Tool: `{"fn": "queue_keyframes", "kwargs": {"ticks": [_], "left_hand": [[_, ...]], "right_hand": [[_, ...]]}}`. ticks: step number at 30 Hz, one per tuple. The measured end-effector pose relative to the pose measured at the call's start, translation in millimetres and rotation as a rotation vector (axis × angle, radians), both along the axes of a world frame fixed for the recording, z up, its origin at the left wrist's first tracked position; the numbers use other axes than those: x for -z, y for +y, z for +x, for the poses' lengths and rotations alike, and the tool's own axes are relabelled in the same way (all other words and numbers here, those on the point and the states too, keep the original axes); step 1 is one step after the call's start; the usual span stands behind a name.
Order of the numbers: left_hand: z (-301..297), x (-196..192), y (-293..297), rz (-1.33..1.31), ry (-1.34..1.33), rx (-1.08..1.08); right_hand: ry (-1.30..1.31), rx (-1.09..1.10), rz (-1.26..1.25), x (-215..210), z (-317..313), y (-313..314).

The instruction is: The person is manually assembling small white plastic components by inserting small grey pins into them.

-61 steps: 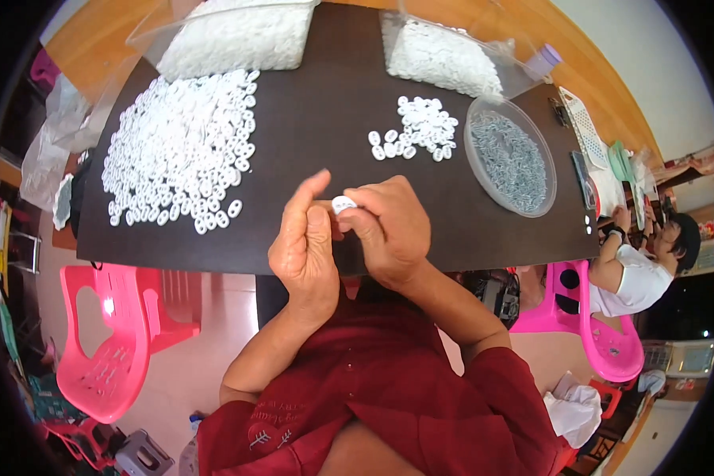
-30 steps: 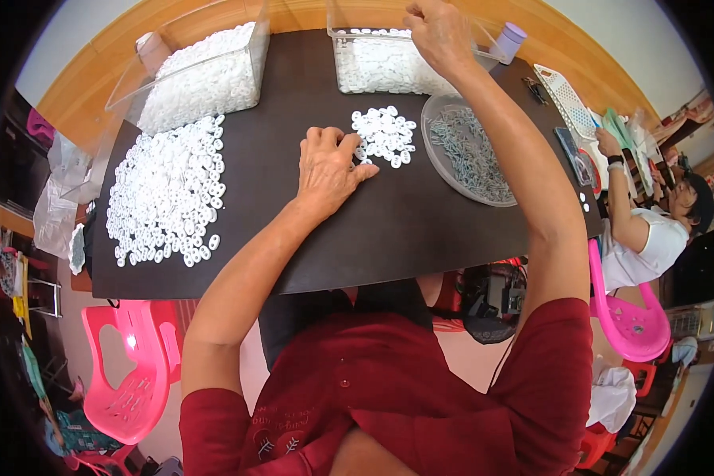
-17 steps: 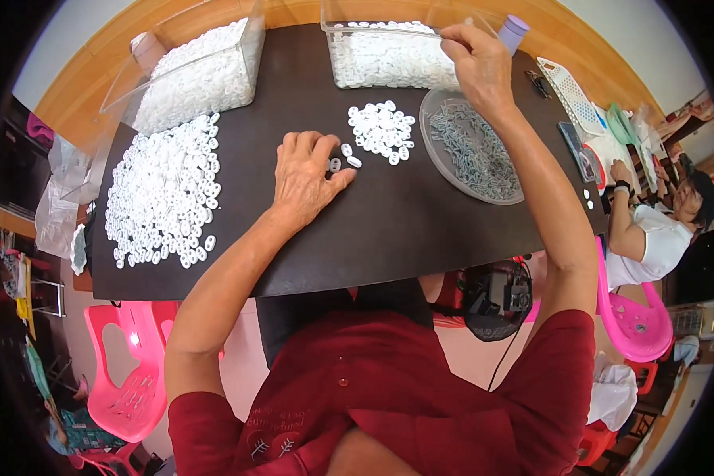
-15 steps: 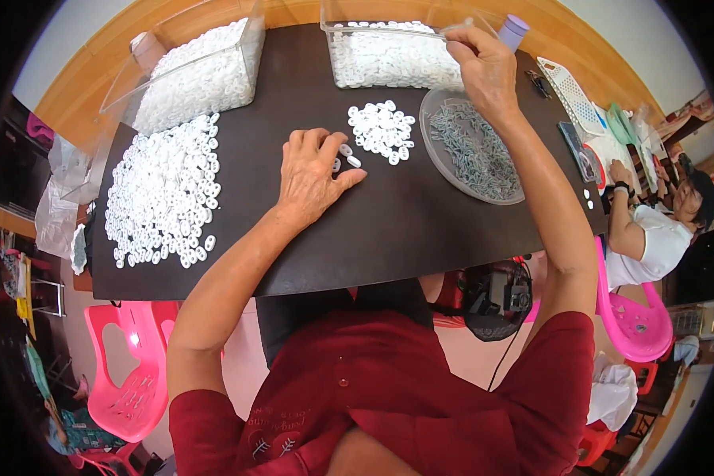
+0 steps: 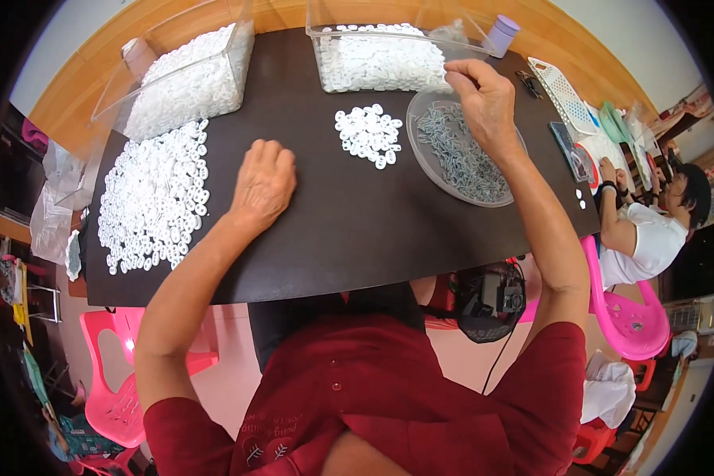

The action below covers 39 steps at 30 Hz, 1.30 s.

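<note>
Currently, the left hand [image 5: 265, 181] is curled over the worktop [image 5: 325, 214], the right hand [image 5: 488, 107] half-curled over the round tub [image 5: 415, 151]; whether anything is gripped cannot be told. White pieces [image 5: 369, 135] are heaped between them.

One head-worn fisheye looks down over the dark table [image 5: 333, 226].
</note>
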<state>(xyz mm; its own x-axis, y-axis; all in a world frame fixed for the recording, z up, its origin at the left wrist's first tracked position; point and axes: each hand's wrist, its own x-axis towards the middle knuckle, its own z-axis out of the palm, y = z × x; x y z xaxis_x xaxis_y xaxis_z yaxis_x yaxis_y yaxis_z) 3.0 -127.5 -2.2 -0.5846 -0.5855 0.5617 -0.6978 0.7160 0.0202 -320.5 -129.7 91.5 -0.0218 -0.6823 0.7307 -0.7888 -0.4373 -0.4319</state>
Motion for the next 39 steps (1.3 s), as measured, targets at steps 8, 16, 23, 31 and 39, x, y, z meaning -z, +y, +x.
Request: {"fn": "queue_keyframes", "kwargs": {"ticks": [8,16,23,31,39], "left_hand": [[-32,-38,-12,0.044,-0.016,0.068],[-86,-6,-42,0.333,-0.140,0.108],[-46,-6,-19,0.323,-0.076,0.229],[-25,-10,-10,0.465,0.449,0.018],[-34,-4,-9,0.217,0.261,0.098]], "right_hand": [[-0.110,-0.031,0.073,3,-2,20],[0.012,-0.080,0.047,0,-2,46],[-0.056,-0.043,0.132,21,-17,56],[-0.083,-0.080,0.148,32,-10,55],[-0.075,-0.073,0.211,45,-3,67]]}}
